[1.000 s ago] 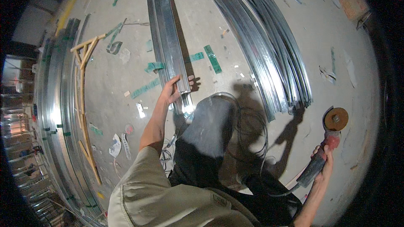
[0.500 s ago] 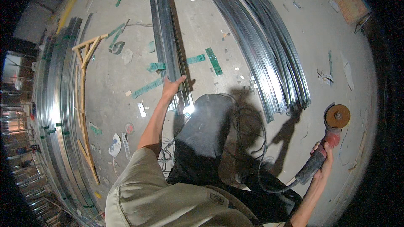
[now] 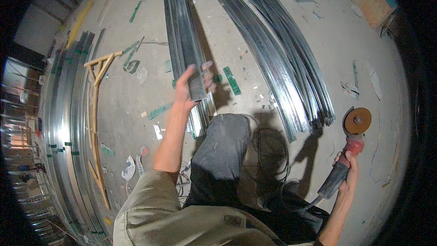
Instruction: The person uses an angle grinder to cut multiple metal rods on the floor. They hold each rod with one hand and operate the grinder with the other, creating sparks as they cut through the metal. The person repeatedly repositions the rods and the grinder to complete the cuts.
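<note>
My left hand [image 3: 190, 85], smeared by motion, is closed round the near end of a steel channel [image 3: 180, 27], its thumb and fingers on either side. That channel lies lengthwise over a stack of shiny channels [image 3: 203, 117] beside my bent knee. At the lower right, my right hand [image 3: 346, 171] grips an angle grinder [image 3: 337, 175] with a red-and-black body, its brown disc [image 3: 357, 120] raised and facing up.
More steel channels [image 3: 268, 54] lie to the right, and banded ones [image 3: 63, 123] at the left beside a wooden frame [image 3: 94, 127]. Coiled cable [image 3: 268, 136], green strap scraps [image 3: 231, 80] and offcuts lie on the concrete floor [image 3: 364, 86]. A board [image 3: 364, 0] lies at the back right.
My left hand has shifted slightly right, its fingers showing again beyond the channel's right side. The grinder has moved slightly left. The view has tilted, so the floor's contents appear lower.
</note>
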Available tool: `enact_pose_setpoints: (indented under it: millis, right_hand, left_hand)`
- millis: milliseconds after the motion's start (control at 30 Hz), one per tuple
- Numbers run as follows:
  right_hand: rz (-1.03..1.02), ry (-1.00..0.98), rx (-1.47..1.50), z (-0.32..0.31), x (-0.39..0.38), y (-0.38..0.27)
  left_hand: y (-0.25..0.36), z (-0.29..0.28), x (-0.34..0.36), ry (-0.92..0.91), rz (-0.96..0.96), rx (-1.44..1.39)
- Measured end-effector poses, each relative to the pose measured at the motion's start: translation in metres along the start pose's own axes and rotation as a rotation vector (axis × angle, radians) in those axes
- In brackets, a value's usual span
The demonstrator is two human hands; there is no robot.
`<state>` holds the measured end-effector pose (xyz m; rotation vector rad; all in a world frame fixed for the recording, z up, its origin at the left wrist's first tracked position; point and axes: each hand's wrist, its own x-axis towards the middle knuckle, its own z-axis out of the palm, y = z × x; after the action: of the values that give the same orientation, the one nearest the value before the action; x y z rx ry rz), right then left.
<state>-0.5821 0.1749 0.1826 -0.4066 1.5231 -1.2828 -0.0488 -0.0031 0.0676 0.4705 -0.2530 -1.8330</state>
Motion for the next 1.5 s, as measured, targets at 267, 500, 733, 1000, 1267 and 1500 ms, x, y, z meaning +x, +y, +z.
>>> enact_pose_setpoints:
  millis: [267, 500, 733, 1000, 1267, 1500]
  right_hand:
    - [0.049, 0.146, -0.166, 0.005, -0.008, -0.006]
    - [-0.044, -0.01, -0.419, -0.011, -0.004, -0.007]
    - [-0.169, 0.178, -1.112, -0.024, -0.011, 0.009]
    - [-0.062, 0.186, -1.467, -0.013, -0.016, 0.022]
    - [-0.058, 0.175, -1.579, -0.006, -0.011, 0.022]
    - [-0.096, 0.159, -1.618, -0.004, -0.01, 0.024]
  left_hand:
    - [-0.122, 0.064, 0.047, 0.117, -0.097, 0.117]
    - [-0.195, 0.073, 0.124, 0.135, -0.174, 0.487]
    - [-0.252, 0.078, 0.141, 0.031, -0.328, 0.378]
    - [-0.283, 0.076, 0.147, 0.259, -0.256, 0.562]
    - [-0.296, 0.08, 0.145, 0.268, -0.273, 0.585]
    - [-0.294, 0.079, 0.138, 0.166, -0.232, 0.674]
